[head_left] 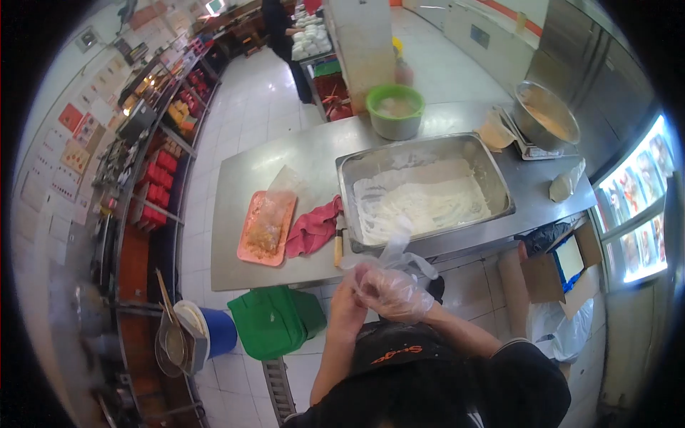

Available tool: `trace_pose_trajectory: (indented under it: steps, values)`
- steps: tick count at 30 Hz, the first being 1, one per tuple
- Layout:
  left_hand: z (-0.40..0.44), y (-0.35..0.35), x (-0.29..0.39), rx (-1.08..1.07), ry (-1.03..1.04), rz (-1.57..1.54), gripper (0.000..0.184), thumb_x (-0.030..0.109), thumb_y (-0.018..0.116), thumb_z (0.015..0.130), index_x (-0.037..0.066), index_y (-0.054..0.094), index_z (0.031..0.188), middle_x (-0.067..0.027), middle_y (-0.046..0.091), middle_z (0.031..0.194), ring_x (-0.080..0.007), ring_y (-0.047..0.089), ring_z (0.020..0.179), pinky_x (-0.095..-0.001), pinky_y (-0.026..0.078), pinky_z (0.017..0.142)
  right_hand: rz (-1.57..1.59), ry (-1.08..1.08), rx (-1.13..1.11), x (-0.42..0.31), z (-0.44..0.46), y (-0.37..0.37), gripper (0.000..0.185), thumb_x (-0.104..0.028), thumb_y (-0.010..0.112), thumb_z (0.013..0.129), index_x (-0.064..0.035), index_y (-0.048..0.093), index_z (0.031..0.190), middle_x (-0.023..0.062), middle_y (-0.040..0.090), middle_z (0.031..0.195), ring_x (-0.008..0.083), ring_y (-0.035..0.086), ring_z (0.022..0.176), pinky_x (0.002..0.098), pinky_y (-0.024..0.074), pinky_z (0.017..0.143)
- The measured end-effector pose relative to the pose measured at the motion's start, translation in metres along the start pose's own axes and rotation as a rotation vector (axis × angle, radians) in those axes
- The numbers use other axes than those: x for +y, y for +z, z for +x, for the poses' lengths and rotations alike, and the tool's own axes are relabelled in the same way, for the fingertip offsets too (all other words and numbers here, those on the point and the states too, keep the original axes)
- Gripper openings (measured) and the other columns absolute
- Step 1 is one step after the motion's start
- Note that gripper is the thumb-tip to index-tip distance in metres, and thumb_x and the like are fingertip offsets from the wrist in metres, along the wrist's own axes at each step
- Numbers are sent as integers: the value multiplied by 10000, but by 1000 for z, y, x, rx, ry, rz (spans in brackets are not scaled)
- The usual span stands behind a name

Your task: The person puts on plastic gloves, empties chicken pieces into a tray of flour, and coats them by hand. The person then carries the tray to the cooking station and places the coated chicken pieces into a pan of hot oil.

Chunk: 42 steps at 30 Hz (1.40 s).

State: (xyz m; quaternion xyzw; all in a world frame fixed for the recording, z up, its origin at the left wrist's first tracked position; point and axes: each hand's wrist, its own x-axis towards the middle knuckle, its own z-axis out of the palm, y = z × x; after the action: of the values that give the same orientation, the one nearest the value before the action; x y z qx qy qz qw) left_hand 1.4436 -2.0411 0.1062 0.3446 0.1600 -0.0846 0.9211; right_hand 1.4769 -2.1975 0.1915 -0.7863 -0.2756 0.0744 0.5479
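Observation:
My right hand [401, 294] wears a clear plastic glove, its fingers bent in against my other hand. My left hand [348, 305] meets it in front of my apron, its fingers closed and partly hidden. Between and above them a loose, clear plastic glove [396, 248] sticks up, its empty fingers flopping to the side; both hands seem to grip it. Just beyond stands a deep steel pan [508, 212] holding white flour [421, 192]. To its left lie a crumpled red cloth [314, 227] and a wooden-handled tool [338, 248].
A pink tray [250, 246] with a bag of food sits on the steel table [235, 192]. Behind the pan are a green-rimmed tub [394, 118] and a steel bowl [546, 118] on a scale. A green bin [275, 324] stands below. Another person [282, 36] works farther back.

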Motion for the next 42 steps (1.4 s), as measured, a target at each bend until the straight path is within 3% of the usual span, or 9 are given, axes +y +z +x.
trace_pose_trajectory:
  steps: [5, 17, 20, 28, 30, 37, 38, 40, 42]
  values:
    - [14, 8, -6, -243, -20, -448, 698, 606, 355, 1015, 36, 488, 1397, -127, 534, 1406, -280, 489, 1307, -413, 362, 1147, -283, -137, 155, 21, -9, 10, 170, -145, 743, 830, -81, 619, 926, 143, 632, 865, 362, 613, 799, 448, 491, 699]
    - [60, -48, -28, 26, 238, -149, 635, 607, 504, 962, 104, 532, 1348, -109, 573, 1355, -297, 554, 1227, -466, 459, 1064, -405, -304, 112, 67, -14, 34, 165, -160, 678, 848, -126, 659, 1008, 128, 605, 911, 348, 608, 791, 461, 502, 682]
    - [25, 2, -9, -142, 187, -288, 579, 592, 519, 962, 131, 551, 1311, -104, 578, 1352, -299, 571, 1199, -485, 464, 1051, -319, -323, 168, 73, -12, 35, 323, -134, 634, 815, -195, 671, 1130, 99, 622, 1023, 335, 637, 726, 453, 532, 646]
    - [33, 0, -4, -436, 146, -450, 556, 478, 515, 1002, 128, 432, 1425, -109, 551, 1359, -319, 512, 1256, -518, 453, 1054, -118, -448, 134, 34, -3, 2, 525, -110, 604, 867, -219, 529, 1376, 174, 530, 1353, 371, 546, 1224, 426, 491, 960]
    - [19, 22, -2, -174, 371, -59, 349, 245, 410, 1043, 36, 424, 1323, -139, 552, 1208, -246, 576, 1078, -391, 544, 889, -129, -472, 99, 30, -4, 0, 556, -114, 596, 883, -224, 491, 1418, 175, 517, 1377, 373, 551, 1217, 422, 488, 968]
    - [49, 47, -14, 680, 862, 613, 505, 469, 472, 1024, 196, 427, 1446, -108, 535, 1310, -305, 496, 1250, -522, 468, 1009, -119, -335, 65, 46, -14, 11, 627, -195, 601, 904, -219, 405, 1499, 152, 538, 1358, 373, 586, 1134, 422, 509, 935]
    - [62, 5, 1, 44, 551, 117, 541, 522, 455, 1013, 216, 420, 1457, -103, 528, 1308, -299, 491, 1248, -520, 458, 1002, -116, -336, 63, 54, -12, 15, 627, -195, 601, 904, -219, 405, 1499, 152, 538, 1358, 373, 586, 1134, 422, 509, 935]
    - [61, 0, 14, -569, 185, -370, 577, 574, 439, 1002, 236, 414, 1469, -98, 521, 1305, -293, 486, 1245, -519, 448, 995, -240, -156, -115, 71, -11, 23, 614, -201, 590, 905, -222, 409, 1491, 140, 563, 1334, 367, 604, 1079, 427, 523, 896]
    - [41, 54, 24, -190, 75, -289, 680, 684, 429, 950, 255, 410, 1477, -94, 540, 1274, -285, 481, 1230, -502, 376, 1047, -251, -95, -140, 64, -13, 19, 596, -204, 583, 905, -219, 420, 1478, 126, 592, 1289, 394, 609, 1020, 455, 527, 850]
